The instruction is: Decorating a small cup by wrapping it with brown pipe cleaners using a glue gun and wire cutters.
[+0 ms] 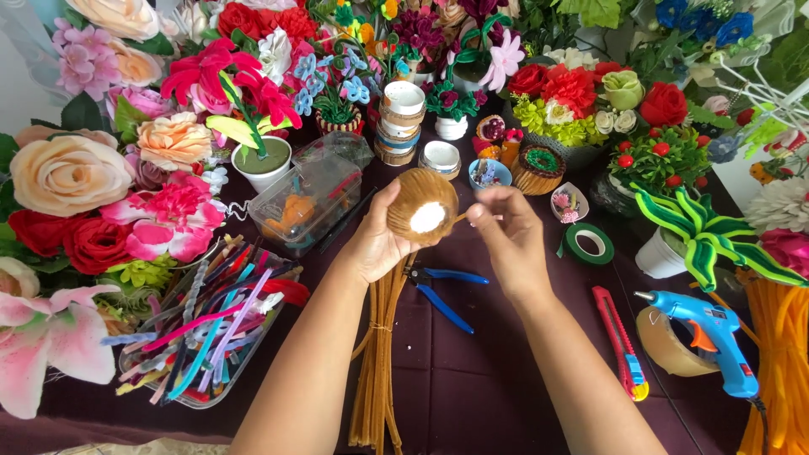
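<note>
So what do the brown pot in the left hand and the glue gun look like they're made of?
The brown pot in the left hand looks wrapped in fuzzy brown pipe cleaner: matte, ribbed coils, with a white patch showing at the base. The glue gun looks like hard moulded plastic, smooth, slightly glossy blue with an orange trigger.

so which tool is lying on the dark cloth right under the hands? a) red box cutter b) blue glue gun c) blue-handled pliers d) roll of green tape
c: the blue-handled pliers lie on the dark cloth just below the left hand and right hand, beside the bundle of tan pipe cleaners; the glue gun, red cutter and green tape sit further to the right.
</note>
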